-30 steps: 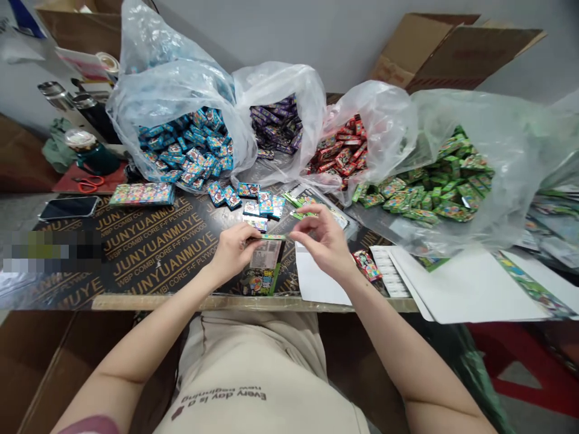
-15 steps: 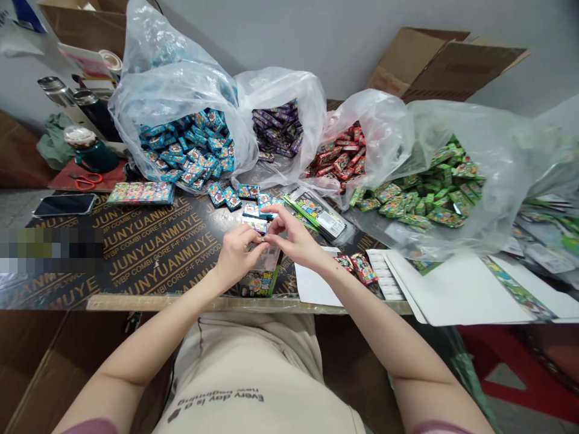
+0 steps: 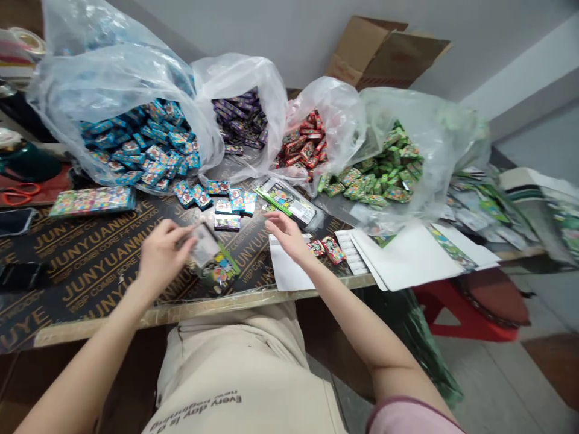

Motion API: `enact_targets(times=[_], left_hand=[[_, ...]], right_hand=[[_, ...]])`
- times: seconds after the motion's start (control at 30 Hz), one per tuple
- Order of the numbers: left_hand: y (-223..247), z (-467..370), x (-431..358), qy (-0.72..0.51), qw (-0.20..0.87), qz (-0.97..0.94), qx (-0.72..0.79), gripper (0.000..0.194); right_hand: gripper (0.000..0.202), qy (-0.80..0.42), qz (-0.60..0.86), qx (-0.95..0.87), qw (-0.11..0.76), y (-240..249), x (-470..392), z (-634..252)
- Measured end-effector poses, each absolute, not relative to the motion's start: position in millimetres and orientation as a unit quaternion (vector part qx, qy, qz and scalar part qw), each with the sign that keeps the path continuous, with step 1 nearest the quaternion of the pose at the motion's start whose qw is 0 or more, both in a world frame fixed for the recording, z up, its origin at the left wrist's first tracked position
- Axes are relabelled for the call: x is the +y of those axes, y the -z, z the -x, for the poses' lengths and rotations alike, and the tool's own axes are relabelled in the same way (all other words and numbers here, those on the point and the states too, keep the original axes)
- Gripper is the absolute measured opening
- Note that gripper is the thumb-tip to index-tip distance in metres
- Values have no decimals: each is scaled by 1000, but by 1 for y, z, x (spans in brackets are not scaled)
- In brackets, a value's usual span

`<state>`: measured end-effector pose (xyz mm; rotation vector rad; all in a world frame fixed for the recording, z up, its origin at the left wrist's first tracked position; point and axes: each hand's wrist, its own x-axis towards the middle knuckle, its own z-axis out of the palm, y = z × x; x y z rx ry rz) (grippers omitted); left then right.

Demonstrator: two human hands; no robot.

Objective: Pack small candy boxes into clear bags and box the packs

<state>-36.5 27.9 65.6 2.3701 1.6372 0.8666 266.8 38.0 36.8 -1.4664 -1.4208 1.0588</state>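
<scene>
My left hand point(image 3: 165, 250) is closed at the upper left edge of a clear plastic packet with a black and green printed card point(image 3: 221, 268). The packet sits tilted near the table's front edge and is a little blurred. My right hand point(image 3: 287, 234) holds nothing; its fingers are apart and slightly curled above a white card point(image 3: 283, 268). Between and beyond the hands lie several small blue boxes point(image 3: 237, 200) and a purple-edged one point(image 3: 227, 223). Flat clear packets with green cards point(image 3: 289, 202) rest just past my right fingers.
Along the back stand open plastic bags of small blue point(image 3: 154, 144), purple point(image 3: 239, 117), red point(image 3: 304, 141) and green boxes point(image 3: 384, 172). Two red packs point(image 3: 332, 249) and white sheets point(image 3: 407, 256) lie right. A colourful pack point(image 3: 93, 201) and scissors point(image 3: 20, 193) are left.
My hands, together before, have parted. The left has moved left and taken hold of the packet, which has shifted left and tilted. The view has turned to the right.
</scene>
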Motion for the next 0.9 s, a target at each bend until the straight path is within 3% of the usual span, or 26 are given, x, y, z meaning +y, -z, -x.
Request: enact_targets(times=[0.07,0.13,0.23,0.33,0.4,0.5,0.6,0.8,0.9], left_hand=[[-56,64,34,-194,34,-795,574,24],[-43,77,39,-113,43,-837,534,28],[-26,64,41,-20,115,-895,431,58],[-17,35,40,53,188,-906,375,72],[-16,19,41,86,215,-903,361,69],[-21,9,45,103,277,-878,376,46],[-36,12,48,51,370,-831,413,26],[-81,25,51,-261,377,-750,477,43],[-88,27,51,-361,388,-690,493,27]], right_hand=[[15,-230,659,-636,329,-21,37,-314],[9,-120,724,-642,222,-5,36,-356],[7,-115,739,-647,149,15,35,-393],[4,-132,723,-666,128,28,34,-401],[4,-135,716,-674,121,32,33,-401],[5,-144,707,-682,120,35,33,-401],[3,-152,704,-683,121,36,32,-402],[5,-153,720,-669,101,37,33,-401],[4,-160,719,-671,87,37,35,-403]])
